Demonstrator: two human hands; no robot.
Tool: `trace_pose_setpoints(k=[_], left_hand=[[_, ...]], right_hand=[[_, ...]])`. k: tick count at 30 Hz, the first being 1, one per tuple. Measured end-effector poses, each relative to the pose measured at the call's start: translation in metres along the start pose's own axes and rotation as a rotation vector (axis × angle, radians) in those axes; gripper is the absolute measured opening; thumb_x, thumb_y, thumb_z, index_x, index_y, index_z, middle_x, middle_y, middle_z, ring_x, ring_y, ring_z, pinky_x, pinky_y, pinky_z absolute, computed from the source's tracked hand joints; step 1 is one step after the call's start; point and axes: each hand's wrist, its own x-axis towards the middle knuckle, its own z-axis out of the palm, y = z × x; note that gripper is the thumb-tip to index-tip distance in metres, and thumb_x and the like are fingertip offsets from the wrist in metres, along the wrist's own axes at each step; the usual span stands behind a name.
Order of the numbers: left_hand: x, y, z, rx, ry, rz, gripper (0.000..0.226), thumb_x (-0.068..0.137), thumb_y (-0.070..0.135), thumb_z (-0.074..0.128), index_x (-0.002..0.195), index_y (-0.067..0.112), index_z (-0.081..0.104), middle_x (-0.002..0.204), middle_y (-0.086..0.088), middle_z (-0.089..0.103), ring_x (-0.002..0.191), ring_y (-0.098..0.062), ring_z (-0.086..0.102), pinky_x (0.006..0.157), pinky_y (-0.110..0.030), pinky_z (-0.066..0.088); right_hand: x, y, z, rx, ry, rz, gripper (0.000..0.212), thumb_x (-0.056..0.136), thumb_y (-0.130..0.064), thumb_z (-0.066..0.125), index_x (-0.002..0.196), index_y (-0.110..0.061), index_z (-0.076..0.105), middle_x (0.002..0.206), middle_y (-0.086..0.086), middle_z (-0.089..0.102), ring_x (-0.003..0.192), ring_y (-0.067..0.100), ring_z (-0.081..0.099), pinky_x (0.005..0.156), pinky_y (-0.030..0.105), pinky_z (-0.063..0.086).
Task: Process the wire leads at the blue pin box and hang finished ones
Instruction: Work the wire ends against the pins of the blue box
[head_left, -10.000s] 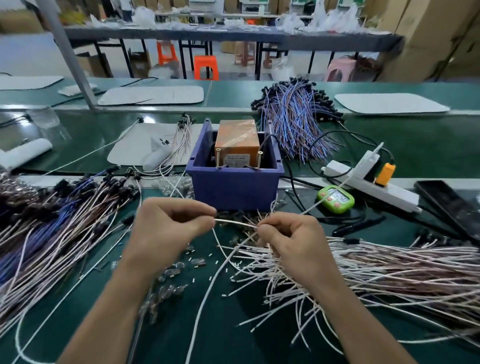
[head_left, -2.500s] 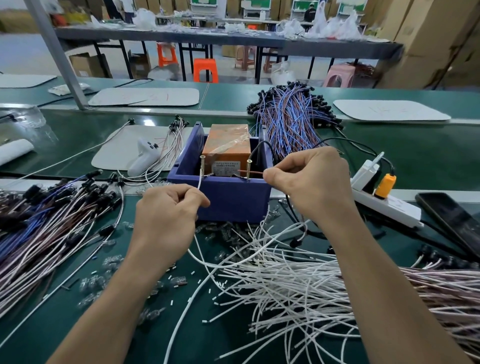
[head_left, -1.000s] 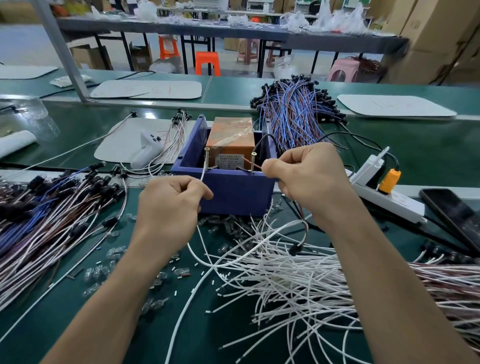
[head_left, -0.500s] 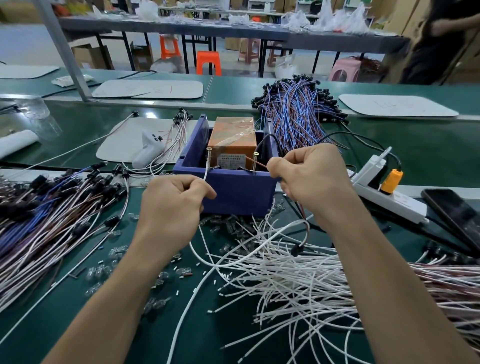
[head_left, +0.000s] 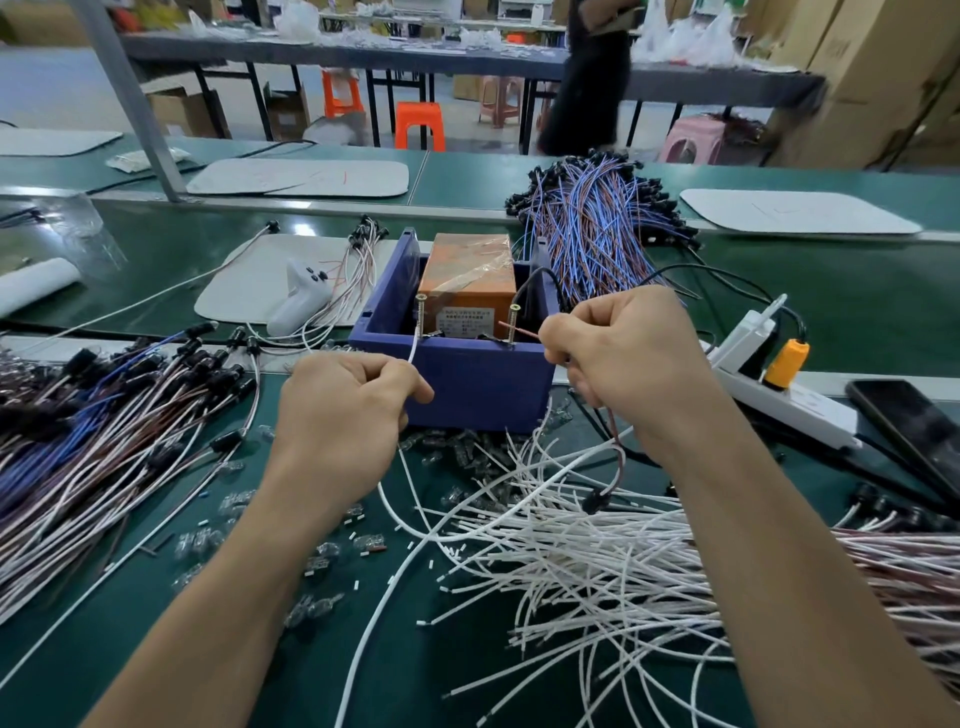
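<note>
- My left grip (head_left: 337, 415) pinches a white lead (head_left: 412, 353) between thumb and forefinger. The lead's tip is raised to the left pin (head_left: 420, 312) on the near wall of the blue pin box (head_left: 467, 384).
- My right grip (head_left: 623, 358) is closed on a reddish lead (head_left: 519, 328). Its bare end reaches across to the right pin (head_left: 513, 322), touching it as far as I can tell.
- To do this step well, I judge both ends should press on their pins at the same time. I should pinch close to each tip so the thin wire cannot bow away, and keep my fingers off the metal.
- The box stands mid-tabletop (head_left: 779, 291), just beyond my knuckles, with an orange block (head_left: 467, 275) inside it.
- Both leads look thin and limp. The reddish one droops from under my right grip to a small black connector (head_left: 592, 503) over the pile of white leads (head_left: 597, 561).
- Whether the white lead joins that same connector, I cannot tell.
</note>
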Motion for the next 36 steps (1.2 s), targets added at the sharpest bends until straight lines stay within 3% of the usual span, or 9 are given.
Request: trace_pose_setpoints(k=[9, 17, 21, 29, 32, 36], left_hand=[[0.0003, -0.0008, 0.0003, -0.003, -0.015, 0.02, 0.024, 0.083, 0.018, 0.062, 0.067, 0.025, 0.08, 0.042, 0.003, 0.047, 0.041, -0.016, 0.036, 0.05, -0.034, 0.036], [-0.0004, -0.0004, 0.0009, 0.01, -0.016, 0.032, 0.022, 0.077, 0.025, 0.06, 0.066, 0.028, 0.079, 0.042, 0.001, 0.049, 0.041, -0.016, 0.039, 0.047, -0.03, 0.037], [-0.0001, -0.0007, 0.0012, -0.017, -0.014, 0.022, 0.023, 0.078, 0.024, 0.06, 0.065, 0.027, 0.079, 0.041, 0.004, 0.046, 0.039, -0.015, 0.036, 0.047, -0.029, 0.036], [0.0012, -0.0007, -0.0013, -0.045, 0.031, -0.044, 0.023, 0.071, 0.03, 0.057, 0.064, 0.026, 0.079, 0.041, 0.007, 0.046, 0.039, -0.015, 0.036, 0.052, -0.028, 0.034], [0.0014, -0.0018, -0.0015, -0.043, 0.058, -0.048, 0.023, 0.072, 0.03, 0.058, 0.064, 0.028, 0.079, 0.041, 0.007, 0.047, 0.041, -0.014, 0.038, 0.052, -0.03, 0.036], [0.0017, -0.0049, -0.0015, -0.062, 0.047, -0.059, 0.023, 0.073, 0.028, 0.058, 0.067, 0.026, 0.08, 0.041, 0.006, 0.045, 0.04, -0.015, 0.036, 0.051, -0.028, 0.035]], right_hand=[[0.0006, 0.001, -0.0012, -0.009, 0.004, -0.01, 0.027, 0.081, -0.009, 0.068, 0.056, -0.001, 0.065, 0.04, 0.006, 0.049, 0.033, 0.014, 0.038, 0.044, 0.025, 0.036], [-0.0013, -0.0036, -0.0003, 0.047, -0.033, 0.009, 0.033, 0.083, -0.007, 0.069, 0.049, -0.007, 0.064, 0.042, 0.008, 0.047, 0.034, 0.014, 0.036, 0.05, 0.03, 0.035], [0.0005, 0.0011, -0.0008, -0.005, 0.011, -0.025, 0.028, 0.082, -0.009, 0.068, 0.055, 0.001, 0.063, 0.04, 0.005, 0.048, 0.035, 0.014, 0.037, 0.046, 0.026, 0.037], [0.004, 0.0054, -0.0045, -0.047, 0.047, -0.041, 0.022, 0.076, -0.014, 0.068, 0.056, -0.006, 0.066, 0.041, 0.003, 0.048, 0.039, 0.017, 0.036, 0.046, 0.026, 0.034], [0.0036, 0.0035, -0.0069, -0.025, 0.037, -0.044, 0.025, 0.079, -0.014, 0.069, 0.055, -0.007, 0.067, 0.043, 0.005, 0.048, 0.04, 0.018, 0.037, 0.049, 0.029, 0.035], [0.0041, 0.0017, -0.007, 0.082, -0.031, -0.032, 0.035, 0.085, -0.011, 0.07, 0.05, -0.01, 0.065, 0.041, 0.001, 0.047, 0.036, 0.012, 0.037, 0.042, 0.021, 0.033]])
